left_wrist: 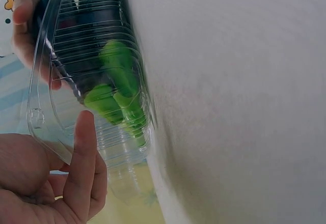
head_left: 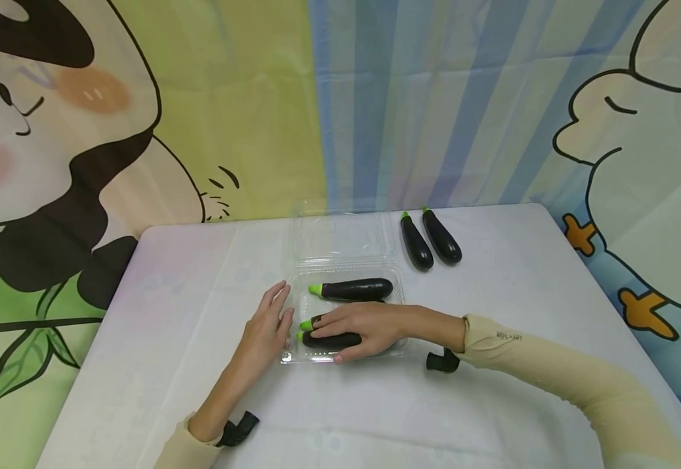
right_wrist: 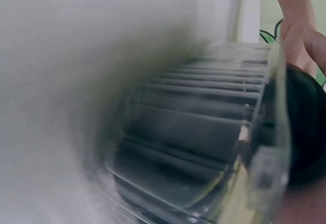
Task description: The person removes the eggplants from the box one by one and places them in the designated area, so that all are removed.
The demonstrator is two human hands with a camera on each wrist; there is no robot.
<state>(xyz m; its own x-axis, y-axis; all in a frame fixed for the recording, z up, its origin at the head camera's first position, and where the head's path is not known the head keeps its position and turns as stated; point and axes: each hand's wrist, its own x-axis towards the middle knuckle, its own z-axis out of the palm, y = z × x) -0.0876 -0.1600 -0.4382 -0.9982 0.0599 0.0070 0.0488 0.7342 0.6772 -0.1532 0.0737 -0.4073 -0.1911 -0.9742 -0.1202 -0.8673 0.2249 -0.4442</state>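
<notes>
A clear plastic clamshell box (head_left: pixel 401 312) holds dark eggplants with green stem ends. One eggplant (head_left: pixel 358 289) lies across its far side. Nearer the front, my right hand (head_left: pixel 369 324) reaches over the tray and grips another eggplant (head_left: pixel 331 341), thumb on the near side and fingers over the top. Under those fingers shows a further green stem (head_left: pixel 307 324); the rest of that eggplant is covered. By the box's left edge, my left hand (head_left: pixel 264 332) has its fingers loosely extended, close to the rim. Green stem ends (left_wrist: pixel 117 63) show through the ribbed wall in the left wrist view.
The box's transparent lid (head_left: pixel 343 238) is folded back toward the far table edge. Two more eggplants, a left one (head_left: pixel 416 244) and a right one (head_left: pixel 442 238), lie right of it. A white cloth (head_left: pixel 481 404) covers the table; a printed cartoon curtain (head_left: pixel 258 98) hangs behind.
</notes>
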